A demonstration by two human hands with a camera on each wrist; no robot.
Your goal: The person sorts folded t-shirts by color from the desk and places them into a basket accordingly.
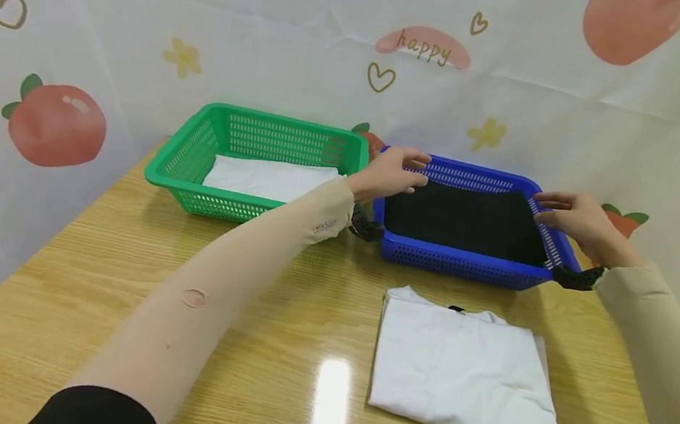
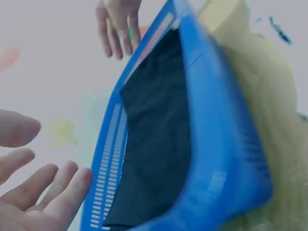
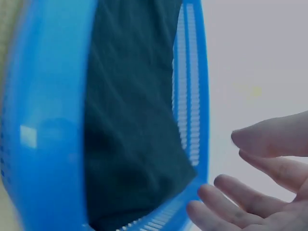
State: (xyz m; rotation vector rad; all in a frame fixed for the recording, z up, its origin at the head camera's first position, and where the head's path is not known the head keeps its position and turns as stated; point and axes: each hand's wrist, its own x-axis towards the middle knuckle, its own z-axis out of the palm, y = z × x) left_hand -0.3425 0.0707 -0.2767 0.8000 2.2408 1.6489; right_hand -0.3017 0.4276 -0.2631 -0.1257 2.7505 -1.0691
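A folded black cloth (image 1: 467, 220) lies inside the blue basket (image 1: 465, 258), spread over most of its floor. At the basket's left end, over the rim, is my left hand (image 1: 390, 174), its fingers loosely extended and holding nothing. My right hand (image 1: 579, 220) is at the opposite end with relaxed fingers, also holding nothing. Both wrist views show the black cloth between the basket walls, with the fingers beside the rim. In front of the basket, a folded white garment (image 1: 467, 377) lies flat on the table, a small dark tag at its top edge.
Left of the blue basket stands a green basket (image 1: 255, 207) with a folded white cloth (image 1: 272, 180) in it. Both baskets stand at the back of the wooden table (image 1: 262, 376), close to a printed fabric backdrop (image 1: 287, 35).
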